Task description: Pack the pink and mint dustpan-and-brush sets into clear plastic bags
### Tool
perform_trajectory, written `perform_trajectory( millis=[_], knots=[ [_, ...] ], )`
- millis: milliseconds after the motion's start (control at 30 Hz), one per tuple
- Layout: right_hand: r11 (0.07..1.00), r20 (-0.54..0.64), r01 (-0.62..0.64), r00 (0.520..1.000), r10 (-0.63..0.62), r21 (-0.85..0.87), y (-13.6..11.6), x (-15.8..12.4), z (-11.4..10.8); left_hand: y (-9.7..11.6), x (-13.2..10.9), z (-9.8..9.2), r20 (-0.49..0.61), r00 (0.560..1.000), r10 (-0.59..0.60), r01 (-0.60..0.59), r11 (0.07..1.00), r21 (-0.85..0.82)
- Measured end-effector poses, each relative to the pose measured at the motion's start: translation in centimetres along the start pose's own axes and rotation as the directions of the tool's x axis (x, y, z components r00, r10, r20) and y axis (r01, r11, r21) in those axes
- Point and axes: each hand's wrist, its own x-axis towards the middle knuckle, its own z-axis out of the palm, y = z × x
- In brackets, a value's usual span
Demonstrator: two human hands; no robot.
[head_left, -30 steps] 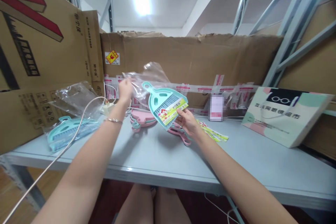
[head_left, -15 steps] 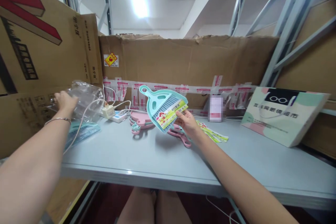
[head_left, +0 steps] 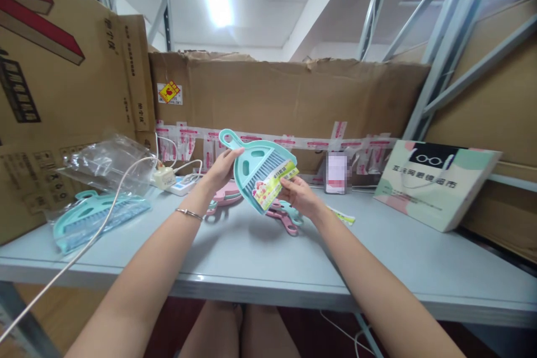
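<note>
A mint-green dustpan [head_left: 247, 152] with a blue-bristled brush [head_left: 267, 169] nested in it is held above the table, handle up and to the left. Across the bristles lies a yellow-green printed card [head_left: 272, 185]. My right hand [head_left: 300, 194] pinches the card and the dustpan's lower right side. My left hand [head_left: 221, 170] is closed on the pan's left edge, just below the handle. Behind and under it lie pink dustpans [head_left: 229, 193] and pink and mint brushes [head_left: 285, 221], partly hidden. More printed cards [head_left: 344, 216] show right of my right hand.
On the left, a mint dustpan set in clear wrap [head_left: 100, 218] lies beside loose clear plastic bags [head_left: 107, 162]. A white cable [head_left: 112, 201] crosses there from a power strip [head_left: 180, 184]. A phone [head_left: 337, 173] and a box [head_left: 436, 184] stand right. Cardboard [head_left: 289, 95] backs the table.
My left hand has let go of the clear plastic bag and come right to grip the dustpan. My right hand still holds dustpan and card, nearly in place. The view has shifted slightly.
</note>
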Motion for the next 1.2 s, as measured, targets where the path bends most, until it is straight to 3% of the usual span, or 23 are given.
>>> perform_trajectory(
  millis=[67,167,300,400,467,533,567,633,700,733,800,867,933,1100,1200],
  knots=[
    [1.0,-0.036,0.006,0.999,-0.006,-0.008,-0.5,0.4,-1.2,-0.5,0.0,0.1,-0.002,0.999,0.053,-0.053,0.998,0.014],
    [0.995,-0.206,0.032,0.977,-0.05,-0.089,-1.3,1.2,-3.7,-0.3,-0.3,-0.8,-0.008,0.986,0.166,-0.166,0.986,-0.013],
    [0.865,-0.484,-0.148,0.867,-0.12,-0.48,-2.2,1.2,-8.4,0.6,-0.9,-2.1,-0.062,0.961,0.27,-0.273,0.96,-0.058],
    [0.779,-0.57,-0.248,0.805,-0.166,-0.576,-2.4,0.6,-11.5,0.8,-1.1,-2.2,-0.076,0.959,0.272,-0.277,0.959,-0.055],
    [0.738,-0.608,-0.273,0.76,-0.229,-0.618,-2.5,0.6,-12.0,0.7,-1.3,-1.8,-0.056,0.964,0.258,-0.26,0.965,-0.026],
    [0.692,-0.582,-0.217,0.735,-0.348,-0.689,-2.4,0.8,-10.6,0.5,-1.6,-1.1,-0.023,0.968,0.249,-0.249,0.969,-0.003],
    [0.663,-0.517,-0.131,0.741,-0.428,-0.737,-2.4,1.0,-9.1,0.4,-1.8,-0.8,-0.002,0.969,0.246,-0.246,0.969,-0.002],
    [0.545,-0.239,0.184,0.752,-0.614,-0.818,-2.3,1.0,-5.1,0.2,-2.2,-0.3,0.034,0.973,0.229,-0.228,0.973,-0.017],
    [0.429,0.075,0.461,0.744,-0.664,-0.777,-2.2,0.5,-0.7,0.1,-2.8,0.0,0.04,0.984,0.172,-0.171,0.985,-0.02],
    [0.36,0.202,0.537,0.727,-0.656,-0.763,-2.1,0.1,1.3,0.0,-3.0,0.0,0.033,0.99,0.134,-0.134,0.991,-0.014],
    [0.252,0.338,0.613,0.68,-0.651,-0.749,-1.9,-0.7,4.4,0.1,-3.5,-0.1,0.017,0.998,0.064,-0.064,0.998,0.004],
    [0.169,0.378,0.618,0.651,-0.658,-0.768,-1.7,-1.3,6.0,0.2,-3.8,-0.3,0.014,1.0,0.022,-0.022,1.0,0.013],
    [0.128,0.377,0.591,0.65,-0.659,-0.796,-1.5,-1.5,6.5,0.5,-4.0,-0.5,0.03,0.999,0.009,-0.01,1.0,0.03],
    [0.186,0.337,0.561,0.694,-0.636,-0.806,-1.3,-1.7,6.5,1.1,-4.1,-0.8,0.226,0.974,0.029,-0.066,0.985,0.157],
    [0.159,0.3,0.563,0.633,-0.713,-0.811,-1.9,-2.4,6.6,2.0,-3.7,-1.2,0.168,0.975,0.147,-0.178,0.967,0.184]
  ],
)
